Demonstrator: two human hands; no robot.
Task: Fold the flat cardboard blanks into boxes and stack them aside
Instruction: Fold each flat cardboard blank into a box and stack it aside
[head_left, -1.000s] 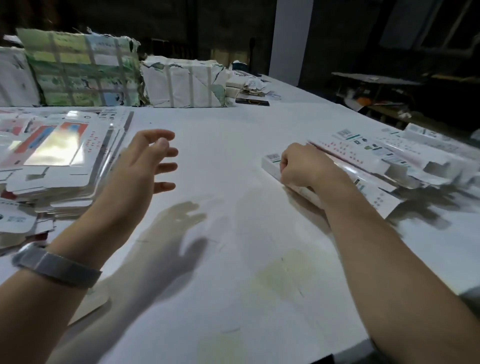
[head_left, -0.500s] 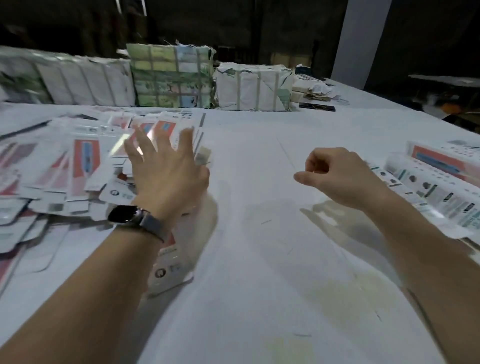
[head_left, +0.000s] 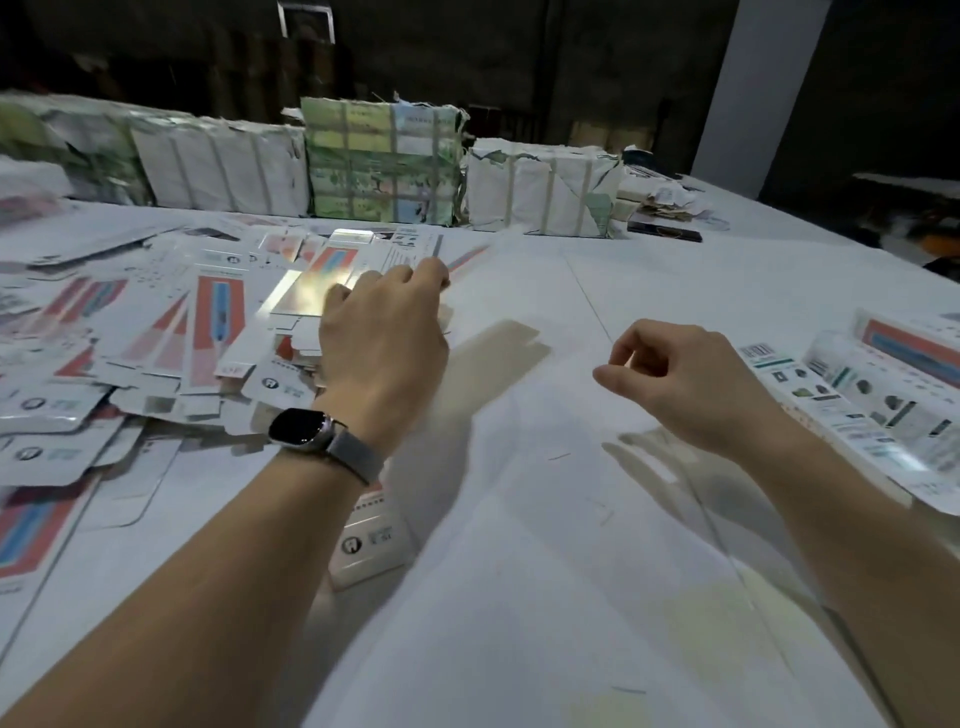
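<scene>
- Left hand (head_left: 384, 332), smartwatch on the wrist, is over the near edge of the flat blank pile; fingers curl down onto the top shiny white blank with a red-and-blue panel (head_left: 311, 283). Fingertips are hidden, so whether it actually pinches the blank cannot be told.
- Right hand (head_left: 680, 379) hovers above the bare white table (head_left: 519, 571), fingers loosely curled, thumb and forefinger near each other, holding nothing.
- Spread pile of flat white printed cardboard blanks (head_left: 130, 353) covers the table's left side, overlapping and fanned.
- Folded long white boxes with dark product print (head_left: 857, 410) lie at the right edge, stacked aside.
- Wrapped paper bundles (head_left: 382, 161) stand in a row at the far side.
- Step, by my judgement: picking one blank off the pile.
- To do it well: catch only the top sheet's free edge, since the glossy sheets likely cling; slide it toward the bare centre, bring the right hand in to take the other end before opening the creases.
</scene>
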